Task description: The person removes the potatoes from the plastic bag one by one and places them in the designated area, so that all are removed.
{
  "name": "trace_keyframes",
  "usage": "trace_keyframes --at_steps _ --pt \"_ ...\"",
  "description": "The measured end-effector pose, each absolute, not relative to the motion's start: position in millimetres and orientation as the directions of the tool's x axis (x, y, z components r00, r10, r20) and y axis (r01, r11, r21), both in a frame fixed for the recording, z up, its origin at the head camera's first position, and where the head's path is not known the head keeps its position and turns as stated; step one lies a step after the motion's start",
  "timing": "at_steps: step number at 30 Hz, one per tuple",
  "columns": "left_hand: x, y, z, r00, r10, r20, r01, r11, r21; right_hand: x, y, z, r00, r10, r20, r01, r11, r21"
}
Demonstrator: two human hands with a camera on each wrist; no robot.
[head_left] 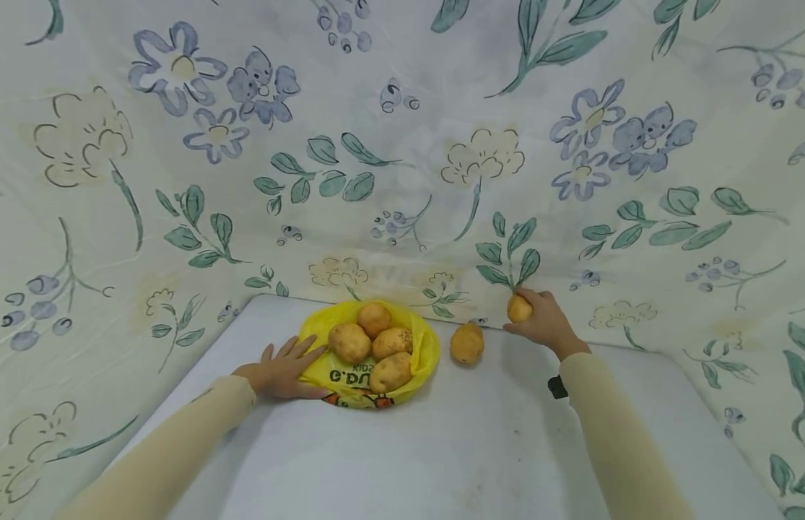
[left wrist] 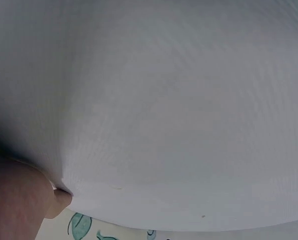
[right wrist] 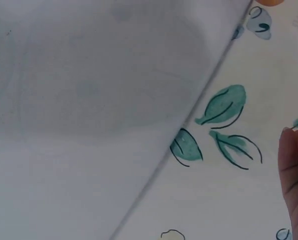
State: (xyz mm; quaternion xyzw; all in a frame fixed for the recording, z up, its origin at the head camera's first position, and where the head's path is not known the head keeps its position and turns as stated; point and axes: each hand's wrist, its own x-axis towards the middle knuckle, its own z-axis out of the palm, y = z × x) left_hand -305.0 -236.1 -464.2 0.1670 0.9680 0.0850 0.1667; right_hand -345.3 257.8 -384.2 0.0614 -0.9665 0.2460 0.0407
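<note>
While four potatoes [head_left: 350, 343] sit in the open yellow bag [head_left: 426, 347] on the white desk [head_left: 389, 462], the left hand [head_left: 285, 370] touches the bag's left side with its fingers spread wide. The right hand [head_left: 541, 318] holds another potato [head_left: 519, 309] near the back edge; I can't quite tell if it touches the desk. Between bag and right hand lies one more potato [head_left: 467, 344]. Behind is a flowery cloth [head_left: 389, 195].

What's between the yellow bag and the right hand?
One loose potato on the white table, seen in the head view; it touches neither the yellow bag nor the right hand, which holds another potato.
</note>
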Motion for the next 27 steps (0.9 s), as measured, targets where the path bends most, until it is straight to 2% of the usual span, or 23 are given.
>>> trace_keyframes --at_steps 10,27 --pt "-303 -234 -462 -0.888 0.359 -0.288 0.297 0.925 0.238 -349 258 -396 -0.995 -0.037 0.092 -0.080 0.845 -0.528" --pt "-309 -238 -468 -0.892 0.349 -0.286 0.293 0.930 0.222 -350 252 -402 -0.998 -0.064 0.014 -0.061 0.819 -0.570"
